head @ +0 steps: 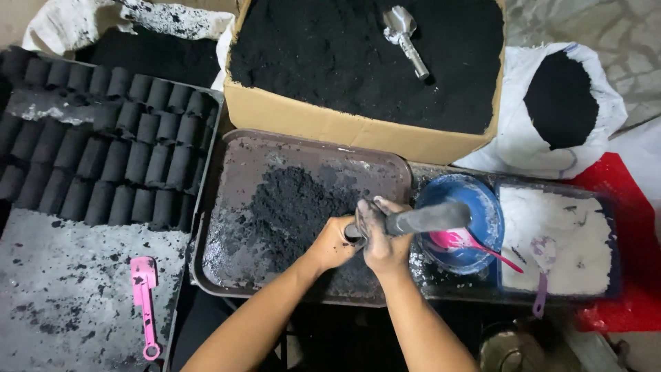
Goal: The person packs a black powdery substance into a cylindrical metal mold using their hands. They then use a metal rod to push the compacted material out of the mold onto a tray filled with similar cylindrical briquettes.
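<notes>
Hands meet over the near right corner of a dark metal tray (234,158) that carries a heap of black powder (289,207). Left hand (335,241) grips the near end of a grey metal tube (423,219), fingers curled tight around it. Right hand (382,238) wraps the same tube just beside the left, fingers (365,217) closed on it and smeared black. Tube lies roughly level, far end reaching over a blue bowl (482,200) to the right of the tray. Bowl holds a pink spoon (468,242), handle pointing out to the right. Right of the bowl, a blue tray of white powder (575,234) with a pale purple spoon (542,265) lying on it. Behind the metal tray, an open cardboard box (323,120) full of black powder, with a small metal scoop (406,38) resting on top. White sack (527,138) with more black powder sits right of the box; red sheet (620,207) lies under that side. Left side: dusty grey board (62,289) carrying rows of black cylindrical briquettes (110,151), laid side by side and touching. Pink plastic tool (144,296) lies on the bare near part of the board, well apart from the hands. Another white sack (69,24) at the far left corner.
</notes>
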